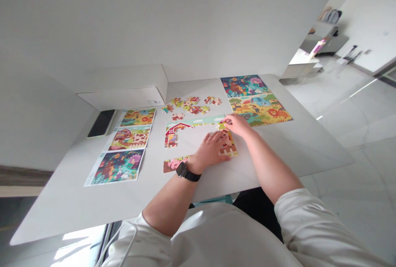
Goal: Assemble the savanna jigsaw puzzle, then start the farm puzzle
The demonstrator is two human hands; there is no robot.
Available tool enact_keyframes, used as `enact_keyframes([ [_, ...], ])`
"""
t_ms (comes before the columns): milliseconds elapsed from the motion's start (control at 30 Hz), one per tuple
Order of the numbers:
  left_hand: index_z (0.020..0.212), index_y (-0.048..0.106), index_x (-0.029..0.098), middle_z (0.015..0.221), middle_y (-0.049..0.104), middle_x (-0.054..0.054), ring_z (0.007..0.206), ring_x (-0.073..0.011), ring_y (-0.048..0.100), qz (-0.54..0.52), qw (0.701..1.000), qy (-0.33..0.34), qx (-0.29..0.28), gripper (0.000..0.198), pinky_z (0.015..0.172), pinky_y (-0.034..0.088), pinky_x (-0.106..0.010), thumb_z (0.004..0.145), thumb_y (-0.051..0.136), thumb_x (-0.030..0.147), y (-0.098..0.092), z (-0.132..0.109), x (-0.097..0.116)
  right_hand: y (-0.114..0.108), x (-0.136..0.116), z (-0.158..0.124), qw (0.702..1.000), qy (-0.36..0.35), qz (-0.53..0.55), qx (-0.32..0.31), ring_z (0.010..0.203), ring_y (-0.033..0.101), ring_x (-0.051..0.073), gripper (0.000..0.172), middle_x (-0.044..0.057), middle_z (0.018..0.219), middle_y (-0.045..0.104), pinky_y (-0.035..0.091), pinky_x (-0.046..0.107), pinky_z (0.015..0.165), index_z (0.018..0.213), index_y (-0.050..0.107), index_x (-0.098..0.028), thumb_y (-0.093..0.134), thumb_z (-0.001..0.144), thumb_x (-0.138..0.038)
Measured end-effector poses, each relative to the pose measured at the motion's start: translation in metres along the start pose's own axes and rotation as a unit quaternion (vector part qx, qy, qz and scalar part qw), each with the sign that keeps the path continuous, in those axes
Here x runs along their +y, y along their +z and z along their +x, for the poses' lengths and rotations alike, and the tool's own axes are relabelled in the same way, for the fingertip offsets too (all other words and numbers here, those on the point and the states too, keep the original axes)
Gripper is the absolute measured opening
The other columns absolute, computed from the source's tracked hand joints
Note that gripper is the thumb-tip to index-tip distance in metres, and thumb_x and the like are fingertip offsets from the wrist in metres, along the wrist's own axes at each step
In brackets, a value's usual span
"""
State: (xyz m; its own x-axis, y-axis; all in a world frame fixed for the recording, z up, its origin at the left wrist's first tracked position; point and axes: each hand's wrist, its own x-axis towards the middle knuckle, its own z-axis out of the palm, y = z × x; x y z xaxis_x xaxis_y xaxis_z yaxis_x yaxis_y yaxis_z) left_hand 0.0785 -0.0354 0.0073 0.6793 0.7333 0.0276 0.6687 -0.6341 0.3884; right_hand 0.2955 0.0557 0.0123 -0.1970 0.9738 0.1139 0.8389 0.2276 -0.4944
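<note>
A partly joined farm jigsaw puzzle (181,128) lies on the white table, its border pieces forming a frame round a bare middle. My left hand (212,148), with a black watch on the wrist, rests flat over the puzzle's lower right part, fingers stretched out. At the upper right corner, the fingers of my right hand (234,123) pinch together on a puzzle piece (227,121), largely covered by the fingertips. Part of the bottom border strip (173,165) shows left of my left wrist. Beyond the frame lie several loose puzzle pieces (194,106).
Two finished puzzles, a night scene (244,85) and a safari scene (262,109), lie at the right. Three picture sheets (119,166) line the left side. A dark phone (101,123) sits by a white box (130,97) against the wall.
</note>
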Motion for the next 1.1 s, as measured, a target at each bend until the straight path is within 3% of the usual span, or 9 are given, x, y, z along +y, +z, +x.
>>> enact_keyframes([
  [467,0.17,0.042,0.025,0.18,0.032,-0.016,0.167,-0.0401,0.029,-0.007,1.0,-0.006,-0.004,0.095,0.137,0.018,-0.062,0.091,0.074,0.067,0.001,0.001,0.0,-0.001,-0.003,-0.002,0.999,-0.026,-0.043,0.008,0.099,0.072,0.021,0.016,0.008,0.119,0.075,0.055,0.032,0.096,0.105,0.083,-0.022,0.075,0.093,-0.014],
  [700,0.159,0.055,0.026,0.177,0.037,-0.017,0.167,-0.0458,0.025,0.011,0.999,-0.025,0.047,0.087,0.136,0.015,-0.068,0.087,0.078,0.07,0.005,0.004,0.0,-0.003,-0.006,-0.003,0.998,-0.046,-0.041,0.001,0.1,0.073,0.021,0.019,0.006,0.116,0.078,0.055,0.032,0.097,0.1,0.084,-0.023,0.073,0.093,-0.01],
  [867,0.152,0.061,0.026,0.172,0.046,-0.015,0.163,-0.0436,0.033,0.009,0.998,-0.034,0.059,0.077,0.135,0.018,-0.07,0.089,0.078,0.066,0.006,0.01,-0.003,-0.003,-0.002,-0.003,0.998,-0.055,-0.038,-0.014,0.106,0.073,0.023,0.021,0.007,0.119,0.077,0.055,0.033,0.101,0.105,0.085,-0.024,0.078,0.09,-0.012],
  [1100,0.165,0.048,0.023,0.172,0.047,-0.016,0.162,-0.0418,0.035,0.003,0.998,-0.037,0.057,0.097,0.136,0.02,-0.065,0.086,0.078,0.072,0.004,0.01,-0.003,0.001,0.007,-0.002,0.997,-0.08,-0.019,-0.009,0.107,0.073,0.024,0.021,0.009,0.118,0.077,0.056,0.035,0.104,0.105,0.085,-0.025,0.08,0.088,-0.014],
])
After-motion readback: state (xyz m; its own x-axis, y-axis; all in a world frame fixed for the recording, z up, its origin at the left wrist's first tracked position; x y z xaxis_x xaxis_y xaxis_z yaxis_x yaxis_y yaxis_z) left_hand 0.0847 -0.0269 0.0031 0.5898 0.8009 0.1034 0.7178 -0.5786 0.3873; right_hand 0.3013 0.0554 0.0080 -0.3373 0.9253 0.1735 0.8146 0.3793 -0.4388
